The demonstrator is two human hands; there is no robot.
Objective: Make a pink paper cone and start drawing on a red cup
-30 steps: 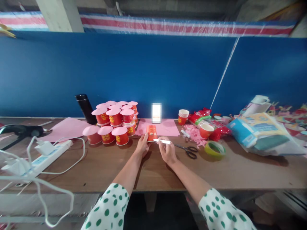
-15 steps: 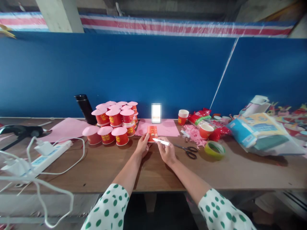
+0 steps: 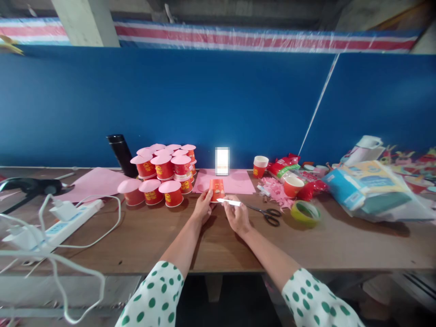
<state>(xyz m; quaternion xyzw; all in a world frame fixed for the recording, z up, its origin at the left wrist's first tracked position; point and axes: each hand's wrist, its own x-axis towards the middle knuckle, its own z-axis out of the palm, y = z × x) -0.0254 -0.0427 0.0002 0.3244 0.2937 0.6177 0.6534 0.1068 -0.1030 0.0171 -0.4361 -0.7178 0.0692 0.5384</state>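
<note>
In the middle of the table, my left hand (image 3: 203,206) grips a red paper cup (image 3: 217,187) by its left side. The cup is upside down, its narrow end up. My right hand (image 3: 237,217) is closed around a white pen (image 3: 230,202), whose tip points left and lies at the front of the cup; whether it touches the cup I cannot tell. Behind the cup lie pink paper sheets (image 3: 238,181). To the right of my right hand rest black-handled scissors (image 3: 270,217).
Several red cups with pink paper tops (image 3: 162,168) stand stacked at left, near a black bottle (image 3: 121,154) and a white power strip (image 3: 73,225) with cables. At right are stacked cups (image 3: 260,166), pink paper scraps (image 3: 272,190), yellow-green tape (image 3: 305,213) and a plastic-wrapped package (image 3: 361,190).
Almost nothing differs. The cup, the pen and both hands stay in nearly the same place.
</note>
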